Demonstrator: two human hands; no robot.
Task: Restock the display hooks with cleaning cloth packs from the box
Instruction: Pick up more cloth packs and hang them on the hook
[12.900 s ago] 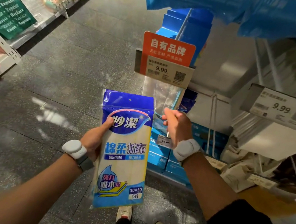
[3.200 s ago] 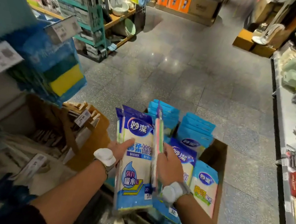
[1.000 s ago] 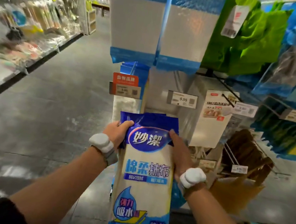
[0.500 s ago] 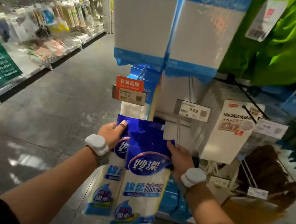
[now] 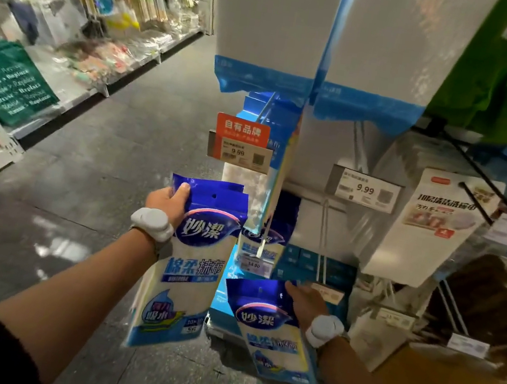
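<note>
My left hand (image 5: 167, 200) grips the blue top of a stack of cleaning cloth packs (image 5: 190, 268), blue and white with a punched hang hole. My right hand (image 5: 304, 299) holds a single cloth pack (image 5: 273, 331) by its top right corner, lower and to the right, tilted. Between my hands a display hook (image 5: 262, 243) with a small price tag juts out, and a matching pack (image 5: 258, 247) hangs behind it. The box is out of sight.
An orange-topped 9.99 price label (image 5: 240, 143) hangs above the hook. Large white and blue packs (image 5: 320, 36) hang overhead. A second 9.99 label (image 5: 363, 189) and a white cloth pack (image 5: 433, 220) are on the right. An aisle shelf (image 5: 67, 56) runs along the left.
The packs were together in both hands. Now my right hand has drawn one pack off, down and to the right, while my left hand keeps the rest.
</note>
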